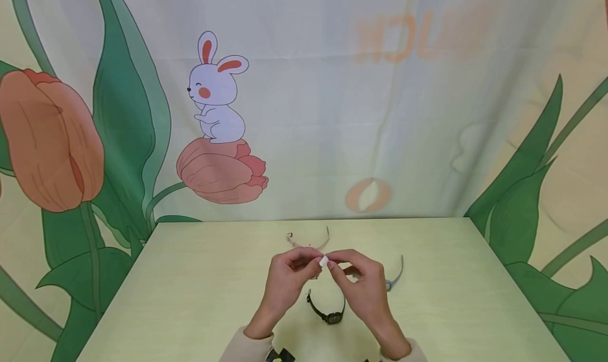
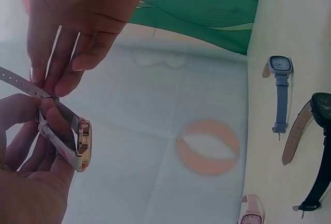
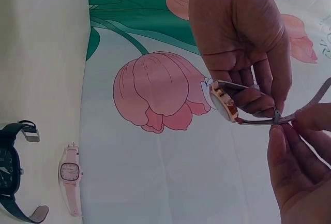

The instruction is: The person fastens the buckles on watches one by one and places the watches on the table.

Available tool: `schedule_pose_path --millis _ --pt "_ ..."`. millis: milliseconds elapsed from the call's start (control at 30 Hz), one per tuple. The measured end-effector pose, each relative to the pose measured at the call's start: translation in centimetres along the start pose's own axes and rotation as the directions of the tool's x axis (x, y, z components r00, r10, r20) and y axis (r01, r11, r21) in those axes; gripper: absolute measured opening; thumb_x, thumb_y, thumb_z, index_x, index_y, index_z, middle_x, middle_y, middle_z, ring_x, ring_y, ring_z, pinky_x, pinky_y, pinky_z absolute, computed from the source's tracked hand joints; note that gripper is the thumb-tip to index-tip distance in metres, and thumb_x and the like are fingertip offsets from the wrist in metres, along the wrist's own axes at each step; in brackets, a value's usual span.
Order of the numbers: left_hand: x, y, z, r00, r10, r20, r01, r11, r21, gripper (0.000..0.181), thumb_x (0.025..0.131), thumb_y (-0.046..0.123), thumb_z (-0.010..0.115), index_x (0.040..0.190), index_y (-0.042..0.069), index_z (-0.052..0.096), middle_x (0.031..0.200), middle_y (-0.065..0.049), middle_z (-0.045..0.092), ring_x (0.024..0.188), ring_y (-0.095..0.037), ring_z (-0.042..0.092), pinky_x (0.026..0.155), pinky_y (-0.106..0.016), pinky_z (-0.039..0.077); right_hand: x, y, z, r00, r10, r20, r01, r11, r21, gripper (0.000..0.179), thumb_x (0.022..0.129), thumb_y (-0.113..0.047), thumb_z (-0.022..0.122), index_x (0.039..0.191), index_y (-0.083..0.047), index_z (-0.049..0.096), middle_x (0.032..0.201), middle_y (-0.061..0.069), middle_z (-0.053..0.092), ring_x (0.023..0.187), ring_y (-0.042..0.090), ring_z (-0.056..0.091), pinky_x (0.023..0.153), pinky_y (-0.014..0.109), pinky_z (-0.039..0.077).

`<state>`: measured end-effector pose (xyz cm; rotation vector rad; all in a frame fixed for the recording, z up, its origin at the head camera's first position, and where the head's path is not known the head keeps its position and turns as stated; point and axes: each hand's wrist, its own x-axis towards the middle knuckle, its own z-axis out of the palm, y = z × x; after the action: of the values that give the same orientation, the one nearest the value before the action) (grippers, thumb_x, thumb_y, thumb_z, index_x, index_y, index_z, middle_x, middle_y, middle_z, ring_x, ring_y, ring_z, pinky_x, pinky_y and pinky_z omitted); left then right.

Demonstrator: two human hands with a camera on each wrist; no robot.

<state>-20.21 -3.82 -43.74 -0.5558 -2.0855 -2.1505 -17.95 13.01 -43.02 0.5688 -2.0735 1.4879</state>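
Both hands hold a wristwatch with a rose-gold case point(image 2: 84, 144) and a pale, flower-patterned strap, raised in front of the person. My left hand point(image 1: 287, 277) grips the strap near its buckle point(image 3: 276, 116), fingers curled inside the loop in the right wrist view. From the other side my right hand point(image 1: 368, 285) pinches the strap with thumb and fingertips at the buckle. Past the buckle, the holed strap end point(image 2: 15, 80) sticks out. In the head view the fingers hide most of this watch; only a small white part point(image 1: 324, 260) shows between the fingertips.
On the pale table point(image 1: 190, 293) lie a black watch point(image 1: 334, 317) below the hands, a pink watch point(image 1: 309, 246) behind them, and a blue watch point(image 1: 388, 285) partly hidden by the right hand. A printed curtain point(image 1: 304, 114) hangs behind the table's far edge.
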Motion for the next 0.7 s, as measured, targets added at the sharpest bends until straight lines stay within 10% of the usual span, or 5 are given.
schedule_pose_path --millis 700 --pt "-0.3 0.5 -0.6 0.992 -0.018 0.126 0.034 0.991 -0.128 0.025 0.090 0.011 0.070 0.108 -0.006 0.067 0.090 0.007 0.072 0.076 -0.005 0.067 0.069 -0.021 0.057 -0.4 1.4 0.1 0.969 -0.246 0.004 0.246 0.969 -0.023 0.024 0.082 0.003 0.075 0.104 -0.008 0.074 0.094 0.008 0.075 0.082 0.015 0.068 0.069 0.016 0.054"
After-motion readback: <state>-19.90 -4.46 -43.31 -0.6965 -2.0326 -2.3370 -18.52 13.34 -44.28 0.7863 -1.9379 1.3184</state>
